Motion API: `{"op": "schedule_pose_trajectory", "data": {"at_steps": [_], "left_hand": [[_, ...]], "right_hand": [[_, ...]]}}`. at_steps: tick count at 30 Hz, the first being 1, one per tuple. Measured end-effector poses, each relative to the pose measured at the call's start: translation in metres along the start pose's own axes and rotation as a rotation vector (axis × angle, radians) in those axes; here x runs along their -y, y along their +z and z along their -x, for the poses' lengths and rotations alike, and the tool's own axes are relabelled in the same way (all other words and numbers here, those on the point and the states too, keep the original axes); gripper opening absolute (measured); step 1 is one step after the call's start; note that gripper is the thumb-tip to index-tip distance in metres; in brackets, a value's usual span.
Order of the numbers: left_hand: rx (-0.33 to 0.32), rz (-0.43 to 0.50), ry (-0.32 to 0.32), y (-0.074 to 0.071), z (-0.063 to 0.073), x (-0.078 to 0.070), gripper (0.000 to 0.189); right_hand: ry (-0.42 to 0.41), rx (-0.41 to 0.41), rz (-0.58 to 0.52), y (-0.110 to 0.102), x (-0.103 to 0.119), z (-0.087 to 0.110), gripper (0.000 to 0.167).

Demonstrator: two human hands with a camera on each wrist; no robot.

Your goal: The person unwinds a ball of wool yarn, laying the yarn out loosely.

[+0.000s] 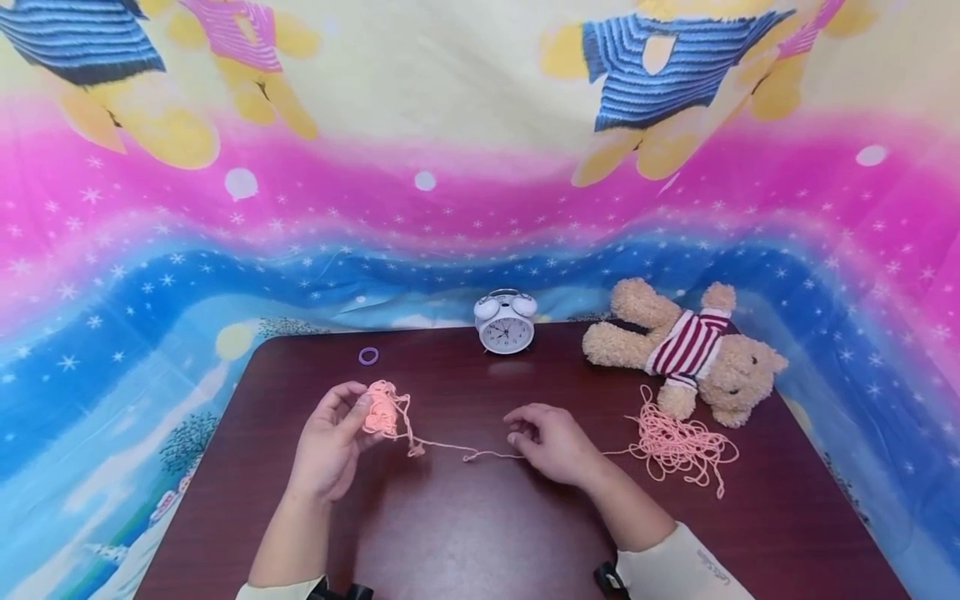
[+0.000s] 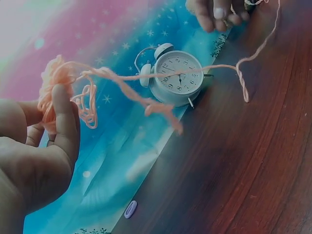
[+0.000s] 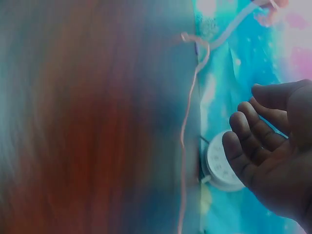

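A small wound bundle of peach yarn (image 1: 381,410) is pinched between the thumb and fingers of my left hand (image 1: 330,450), raised over the left part of the table. From it hang loose loops and a twisted tail of yarn (image 2: 161,109). One strand (image 1: 442,447) runs right, passing my right hand (image 1: 553,446), to a loose tangle of the same yarn (image 1: 684,450). In the right wrist view that hand (image 3: 273,156) has its fingers loosely bent with nothing between them, and the strand (image 3: 183,146) runs apart from the fingertips.
A white twin-bell alarm clock (image 1: 506,323) stands at the table's back edge. Behind the left hand lies a purple ring-shaped band (image 1: 368,357). A teddy bear in a striped shirt (image 1: 686,346) lies at the back right, beside the tangle. Patterned cloth (image 1: 420,275) hangs behind the dark table (image 1: 450,533).
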State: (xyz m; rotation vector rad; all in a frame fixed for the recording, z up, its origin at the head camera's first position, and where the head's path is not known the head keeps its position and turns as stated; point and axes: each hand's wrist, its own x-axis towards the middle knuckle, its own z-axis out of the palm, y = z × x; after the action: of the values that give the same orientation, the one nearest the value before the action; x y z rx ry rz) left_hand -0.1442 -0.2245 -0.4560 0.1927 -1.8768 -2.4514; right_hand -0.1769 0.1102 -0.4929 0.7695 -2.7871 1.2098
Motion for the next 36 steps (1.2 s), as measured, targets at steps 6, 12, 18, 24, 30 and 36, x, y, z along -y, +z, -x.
{"op": "schedule_pose_trajectory", "data": {"at_steps": [6, 12, 18, 24, 30, 36], "left_hand": [[0.071, 0.051, 0.035, 0.005, 0.003, 0.002, 0.025], [0.094, 0.07, 0.058, 0.01, 0.004, 0.002, 0.041], [0.066, 0.05, 0.039, 0.01, 0.005, 0.003, 0.041], [0.062, 0.059, 0.051, 0.01, 0.006, 0.005, 0.023], [0.059, 0.062, 0.044, 0.012, 0.006, 0.005, 0.021], [0.084, 0.057, 0.042, 0.011, 0.006, 0.002, 0.024]], "right_hand": [[-0.016, 0.05, -0.07, 0.021, 0.01, -0.008, 0.024], [-0.042, 0.083, -0.135, 0.039, 0.021, -0.018, 0.022], [-0.058, 0.075, -0.099, 0.051, 0.027, -0.027, 0.024], [-0.039, 0.098, -0.115, 0.06, 0.029, -0.033, 0.022], [0.009, 0.143, -0.125, 0.064, 0.031, -0.034, 0.013], [-0.009, 0.116, -0.088, 0.062, 0.03, -0.03, 0.007]]}}
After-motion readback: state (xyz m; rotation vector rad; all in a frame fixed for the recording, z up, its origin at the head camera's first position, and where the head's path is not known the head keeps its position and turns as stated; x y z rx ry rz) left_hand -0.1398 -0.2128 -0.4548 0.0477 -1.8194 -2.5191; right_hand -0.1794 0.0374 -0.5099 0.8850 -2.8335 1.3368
